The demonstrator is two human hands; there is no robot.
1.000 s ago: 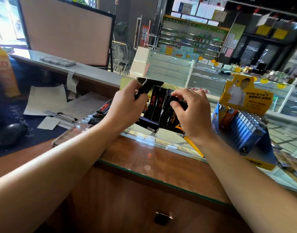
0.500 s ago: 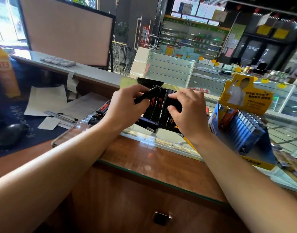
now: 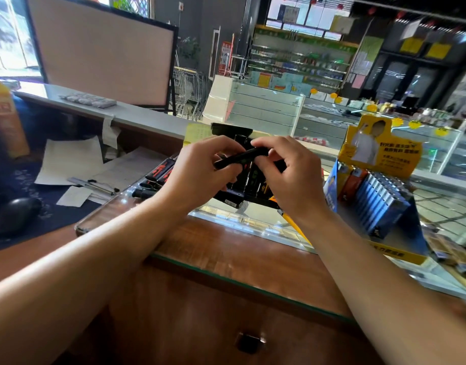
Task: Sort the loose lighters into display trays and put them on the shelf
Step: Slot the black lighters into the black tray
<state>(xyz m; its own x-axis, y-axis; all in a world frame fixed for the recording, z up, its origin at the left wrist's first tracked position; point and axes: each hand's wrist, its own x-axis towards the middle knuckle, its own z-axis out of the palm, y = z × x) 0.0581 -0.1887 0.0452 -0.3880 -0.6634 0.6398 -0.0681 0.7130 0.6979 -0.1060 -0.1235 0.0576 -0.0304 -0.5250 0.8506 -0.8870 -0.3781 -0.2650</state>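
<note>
A black lighter (image 3: 239, 158) lies nearly level between both hands, above a black display tray (image 3: 249, 180) that holds several black lighters standing in a row. My left hand (image 3: 200, 175) grips the lighter's left end. My right hand (image 3: 292, 177) pinches its right end with fingertips and covers the tray's right side. Several loose black lighters with red print (image 3: 158, 175) lie on the glass counter to the left of the tray.
A yellow display stand with blue boxes (image 3: 379, 201) sits to the right on the glass counter (image 3: 253, 225). Papers and a pen (image 3: 95, 185) lie to the left, with a black mouse (image 3: 13, 214) and an orange bottle (image 3: 5, 114) further left.
My left hand swung the lighter from upright over the tray down to nearly level. My right hand rose from the tray and took the lighter's right end.
</note>
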